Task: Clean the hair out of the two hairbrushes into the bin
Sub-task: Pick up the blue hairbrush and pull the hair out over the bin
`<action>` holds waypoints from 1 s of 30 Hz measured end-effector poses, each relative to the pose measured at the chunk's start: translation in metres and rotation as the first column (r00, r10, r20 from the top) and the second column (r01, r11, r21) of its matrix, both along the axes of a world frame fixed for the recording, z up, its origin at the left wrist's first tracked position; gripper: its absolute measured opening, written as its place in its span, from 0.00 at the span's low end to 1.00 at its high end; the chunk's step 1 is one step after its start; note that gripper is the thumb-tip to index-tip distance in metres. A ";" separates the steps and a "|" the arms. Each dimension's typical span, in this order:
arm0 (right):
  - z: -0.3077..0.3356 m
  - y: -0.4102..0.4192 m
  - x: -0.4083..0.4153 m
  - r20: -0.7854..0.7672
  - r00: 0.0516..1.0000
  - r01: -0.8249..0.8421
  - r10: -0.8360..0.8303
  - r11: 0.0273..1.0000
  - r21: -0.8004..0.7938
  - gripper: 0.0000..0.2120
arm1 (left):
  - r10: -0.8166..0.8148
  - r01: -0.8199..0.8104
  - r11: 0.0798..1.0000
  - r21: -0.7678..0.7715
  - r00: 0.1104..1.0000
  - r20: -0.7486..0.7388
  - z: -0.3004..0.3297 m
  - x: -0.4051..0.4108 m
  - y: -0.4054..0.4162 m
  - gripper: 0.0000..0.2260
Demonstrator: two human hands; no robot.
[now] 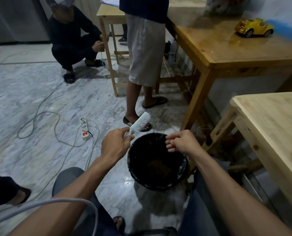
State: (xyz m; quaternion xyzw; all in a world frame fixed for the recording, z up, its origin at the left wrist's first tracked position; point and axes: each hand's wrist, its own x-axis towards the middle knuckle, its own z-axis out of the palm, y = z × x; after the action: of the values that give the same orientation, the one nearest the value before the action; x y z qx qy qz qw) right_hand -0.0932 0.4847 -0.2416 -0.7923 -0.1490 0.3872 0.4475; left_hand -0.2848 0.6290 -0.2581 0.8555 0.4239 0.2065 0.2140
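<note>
A pale mint hairbrush [140,123] is held by its handle in my left hand [116,145], tilted up to the right, bristles facing right, just left of the bin's rim. The black bin [156,183], lined with a black bag, stands on the floor between my knees; brownish hair lies at its bottom. My right hand [181,142] hovers over the bin's right rim with fingertips pinched together; whether they hold hair I cannot tell. Only one brush is in view.
A person stands just behind the bin beside a wooden table [227,53] carrying a yellow toy car [253,28]. Another person crouches at the back left. A power strip [85,128] and cables lie on the marble floor. A light wooden table [276,126] stands at the right.
</note>
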 end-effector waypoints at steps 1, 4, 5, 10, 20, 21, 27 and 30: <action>0.001 0.003 -0.002 0.022 1.000 0.004 -0.004 1.000 0.005 0.06 | -0.019 0.019 1.000 0.016 1.000 0.002 0.000 0.001 -0.001 0.11; 0.001 0.007 0.000 0.212 0.977 0.020 -0.015 1.000 -0.021 0.05 | -0.075 0.074 0.994 0.077 0.997 0.006 0.001 0.003 -0.004 0.12; 0.002 0.007 0.001 0.289 0.957 0.001 0.015 0.999 -0.055 0.07 | -0.089 0.087 0.992 0.094 0.996 0.011 0.003 0.003 -0.005 0.13; 0.005 0.009 0.006 0.553 0.802 -0.119 0.225 0.968 -0.222 0.09 | -0.119 0.114 0.986 0.120 0.992 0.036 0.008 0.004 -0.008 0.14; 0.014 0.012 0.009 0.323 0.933 -0.158 0.161 0.987 -0.034 0.18 | -0.182 0.174 0.978 0.117 0.982 0.058 0.011 0.008 -0.012 0.12; 0.016 0.012 0.008 0.160 0.977 -0.153 0.138 0.984 0.087 0.25 | -0.205 0.196 0.974 0.117 0.976 0.071 0.011 0.009 -0.012 0.13; 0.015 0.015 0.003 -0.230 0.946 -0.107 0.229 0.889 0.446 0.08 | -0.300 0.296 0.954 0.053 0.924 0.237 0.023 0.011 -0.015 0.10; 0.012 0.016 0.004 -0.133 0.984 -0.046 0.117 0.893 0.447 0.07 | -0.282 0.279 0.959 0.046 0.930 0.236 0.026 0.007 -0.011 0.11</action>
State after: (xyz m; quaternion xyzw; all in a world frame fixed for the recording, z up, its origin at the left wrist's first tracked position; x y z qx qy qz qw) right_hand -0.0891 0.5010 -0.2296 -0.6302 -0.2306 0.4222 0.6094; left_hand -0.2773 0.6183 -0.2317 0.8772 0.2671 0.2781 0.2860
